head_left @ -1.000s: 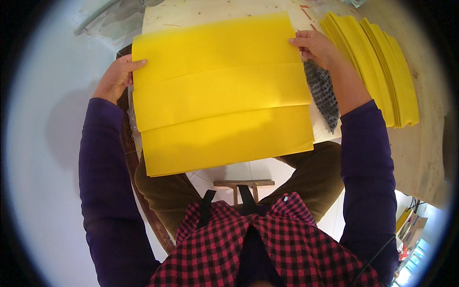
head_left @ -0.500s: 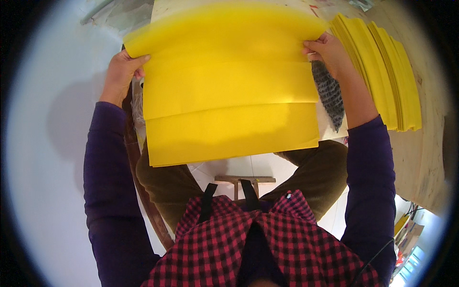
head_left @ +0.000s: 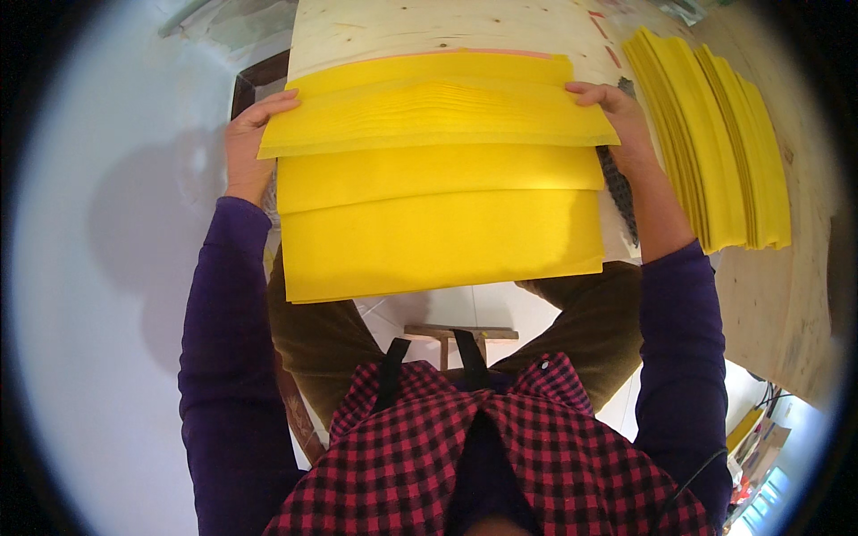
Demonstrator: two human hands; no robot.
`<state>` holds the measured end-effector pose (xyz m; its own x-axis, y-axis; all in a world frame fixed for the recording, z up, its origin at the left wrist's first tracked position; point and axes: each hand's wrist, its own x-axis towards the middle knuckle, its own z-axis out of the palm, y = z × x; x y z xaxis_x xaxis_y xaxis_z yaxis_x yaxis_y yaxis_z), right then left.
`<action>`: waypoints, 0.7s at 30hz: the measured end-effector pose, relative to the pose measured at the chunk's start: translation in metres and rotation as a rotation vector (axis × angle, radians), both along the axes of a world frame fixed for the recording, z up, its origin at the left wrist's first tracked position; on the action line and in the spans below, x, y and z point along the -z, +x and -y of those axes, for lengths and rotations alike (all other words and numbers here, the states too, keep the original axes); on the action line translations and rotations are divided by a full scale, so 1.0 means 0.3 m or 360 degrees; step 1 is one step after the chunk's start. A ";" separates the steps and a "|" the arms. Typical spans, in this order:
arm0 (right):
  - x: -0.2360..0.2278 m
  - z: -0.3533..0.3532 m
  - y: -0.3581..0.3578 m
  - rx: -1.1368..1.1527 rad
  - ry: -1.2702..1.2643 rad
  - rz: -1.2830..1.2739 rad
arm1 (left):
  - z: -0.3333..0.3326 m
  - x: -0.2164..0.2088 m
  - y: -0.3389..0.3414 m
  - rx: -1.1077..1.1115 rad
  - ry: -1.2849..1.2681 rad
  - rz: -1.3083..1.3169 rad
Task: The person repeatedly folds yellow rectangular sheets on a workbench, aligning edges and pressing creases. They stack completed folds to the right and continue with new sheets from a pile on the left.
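Note:
Yellow fabric-like sheets [head_left: 438, 246] lie in a layered stack in front of me, their lower edges stepped and hanging over the table edge above my lap. Across the top of the stack, a yellow sheet [head_left: 438, 129] is folded over, with several fine ridges along its middle. My left hand [head_left: 253, 147] grips this sheet's left end, fingertips on its upper side. At the opposite end, my right hand [head_left: 623, 125] holds it with thumb and fingers at the edge. The fingers under the cloth are hidden on both sides.
Folded yellow sheets [head_left: 715, 147] stand in bundles on the wooden table [head_left: 375, 31] at the right. A dark grey knobbly cloth [head_left: 618, 196] is partly covered beside my right wrist. Below are my knees and a wooden stool-like piece [head_left: 460, 333]. A white wall rises at left.
The top sheet, blurred and stretched away from me before, now lies folded back toward me, showing ridges. Both hands have come slightly nearer and the bare wood behind the stack shows.

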<state>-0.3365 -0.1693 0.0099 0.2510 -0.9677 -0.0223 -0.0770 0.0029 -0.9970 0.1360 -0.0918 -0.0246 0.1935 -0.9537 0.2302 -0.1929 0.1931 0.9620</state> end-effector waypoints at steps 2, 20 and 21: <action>-0.002 0.000 -0.001 -0.0005 -0.0006 -0.0027 | -0.002 0.011 0.001 0.0020 -0.0001 -0.0062; 0.033 0.000 -0.020 -0.0081 -0.0043 0.0126 | -0.034 -0.229 -0.022 -0.0467 -0.0254 0.1061; 0.032 0.000 -0.020 -0.0084 -0.0050 0.0115 | -0.019 -0.255 -0.053 -0.0340 -0.0475 0.1077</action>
<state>-0.3424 -0.1692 0.0002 0.3017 -0.9530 0.0278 -0.0039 -0.0304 -0.9995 0.1200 -0.0860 0.0521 0.0916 -0.7903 0.6059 -0.7831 0.3187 0.5341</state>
